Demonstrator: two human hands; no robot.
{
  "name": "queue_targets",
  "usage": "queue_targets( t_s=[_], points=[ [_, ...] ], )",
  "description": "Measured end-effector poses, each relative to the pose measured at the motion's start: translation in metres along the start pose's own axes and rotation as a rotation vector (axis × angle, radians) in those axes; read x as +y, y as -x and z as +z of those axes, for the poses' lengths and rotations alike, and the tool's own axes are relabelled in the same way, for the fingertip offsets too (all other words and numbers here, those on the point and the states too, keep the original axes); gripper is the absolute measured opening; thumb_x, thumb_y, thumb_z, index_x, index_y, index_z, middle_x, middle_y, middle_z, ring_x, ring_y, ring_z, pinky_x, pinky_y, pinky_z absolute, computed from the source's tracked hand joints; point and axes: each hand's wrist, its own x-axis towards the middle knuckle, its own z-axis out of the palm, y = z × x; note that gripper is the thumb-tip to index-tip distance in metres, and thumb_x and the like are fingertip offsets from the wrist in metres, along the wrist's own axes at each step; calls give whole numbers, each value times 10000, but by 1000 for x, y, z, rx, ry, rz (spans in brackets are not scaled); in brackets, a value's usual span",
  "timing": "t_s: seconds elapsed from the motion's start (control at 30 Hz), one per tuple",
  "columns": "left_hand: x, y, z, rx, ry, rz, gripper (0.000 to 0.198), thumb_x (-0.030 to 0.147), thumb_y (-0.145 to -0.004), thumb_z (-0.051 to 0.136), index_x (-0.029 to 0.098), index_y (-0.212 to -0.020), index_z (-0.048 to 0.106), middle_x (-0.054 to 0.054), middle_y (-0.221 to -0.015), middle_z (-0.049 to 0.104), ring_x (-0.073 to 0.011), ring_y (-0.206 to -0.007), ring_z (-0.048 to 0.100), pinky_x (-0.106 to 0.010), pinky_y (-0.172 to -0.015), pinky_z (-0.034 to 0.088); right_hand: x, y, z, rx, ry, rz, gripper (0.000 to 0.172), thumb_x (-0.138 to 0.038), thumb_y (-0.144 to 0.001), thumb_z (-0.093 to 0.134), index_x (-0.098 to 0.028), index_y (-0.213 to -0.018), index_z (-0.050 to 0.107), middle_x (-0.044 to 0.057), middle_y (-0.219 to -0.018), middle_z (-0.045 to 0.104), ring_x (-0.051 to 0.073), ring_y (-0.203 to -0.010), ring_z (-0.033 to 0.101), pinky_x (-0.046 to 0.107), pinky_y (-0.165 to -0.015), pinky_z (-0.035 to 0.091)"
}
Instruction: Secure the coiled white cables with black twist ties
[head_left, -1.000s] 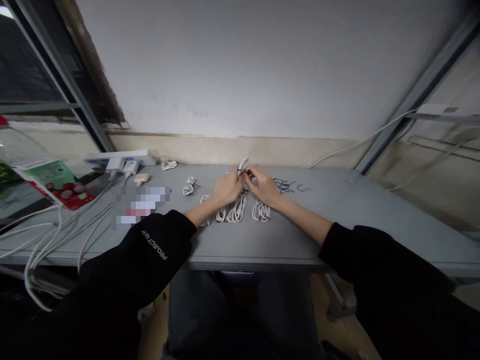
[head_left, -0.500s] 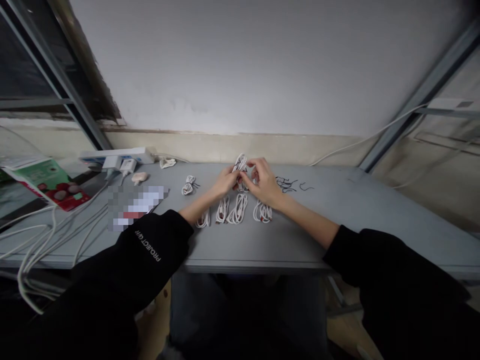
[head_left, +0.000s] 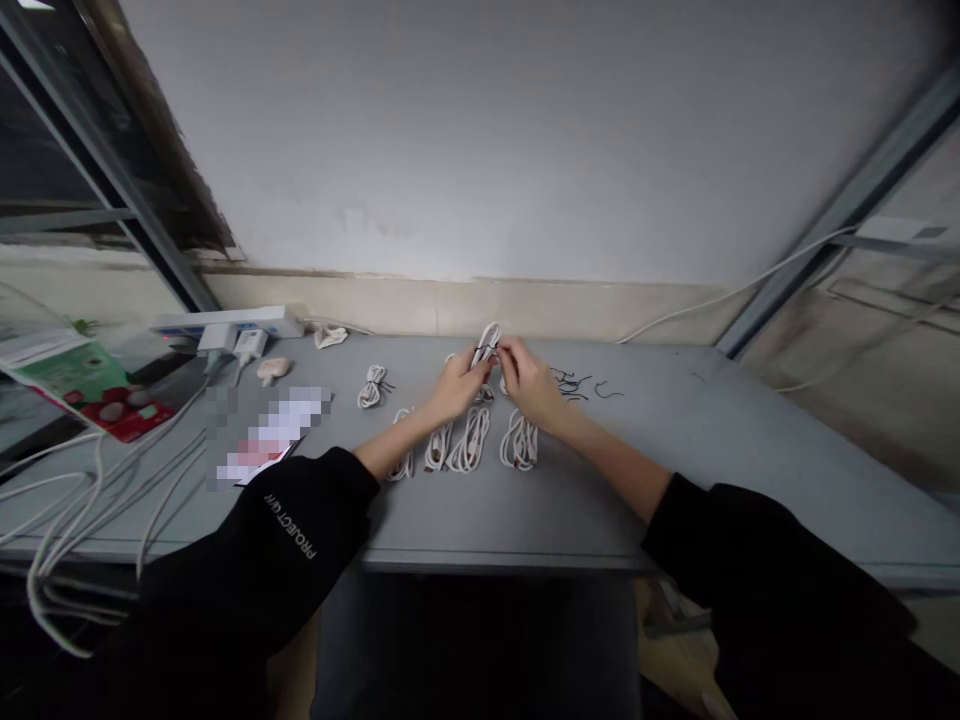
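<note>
My left hand (head_left: 452,386) and my right hand (head_left: 529,382) meet above the grey table (head_left: 675,450), both pinched on a coiled white cable (head_left: 486,344) held upright between them. A dark twist tie crosses the coil where my fingertips touch. Below my hands several bundled white cables (head_left: 469,440) lie side by side on the table. One more tied bundle (head_left: 370,385) rests to the left. A scatter of black twist ties (head_left: 576,383) lies just right of my right hand.
A white power strip (head_left: 225,325) with plugged chargers sits at the back left, loose white cords (head_left: 90,490) trailing off the table's left edge. A green and red carton (head_left: 79,385) lies far left. A blurred patch (head_left: 262,435) covers something flat. The wall stands right behind.
My hands have stayed together on the coil, fingers shifting around its tie. The view has tilted slightly, so everything sits a little lower in the picture.
</note>
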Motion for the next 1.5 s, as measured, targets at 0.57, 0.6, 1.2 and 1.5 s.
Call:
queue_targets(
  t_s=[0.57,0.6,1.2,1.5],
  points=[
    [-4,10,-7,-63,-446,38,260,228,-892,385,178,-1075,563,-65,-897,651,-216,-842,602,-344,-790,449,6,8,-2,-58,-19,-126,221,-269,-962,386,-218,-1133,516,106,-984,643,220,-881,630,354,-792,506],
    [-3,10,-8,-68,-460,25,266,230,-900,378,178,-1083,563,-74,-925,660,-223,-869,612,-350,-800,454,6,9,-3,-64,-8,-124,216,-284,-957,405,-216,-1127,520,102,-972,646,217,-861,629,347,-776,503],
    [-4,13,-2,-146,-620,108,215,188,-937,354,137,-1076,510,-162,-1036,657,-252,-947,626,-381,-827,457,-5,9,-1,-97,-438,348,407,-609,-877,480,-215,-814,562,-28,-588,507,121,-518,468,271,-528,372],
    [-6,10,0,-76,-412,110,175,141,-913,382,143,-1020,520,-120,-881,656,-220,-823,606,-355,-801,455,-14,-4,11,-90,-826,647,339,-497,-851,603,-208,-704,504,-31,-585,519,99,-498,501,242,-500,428]
  ],
)
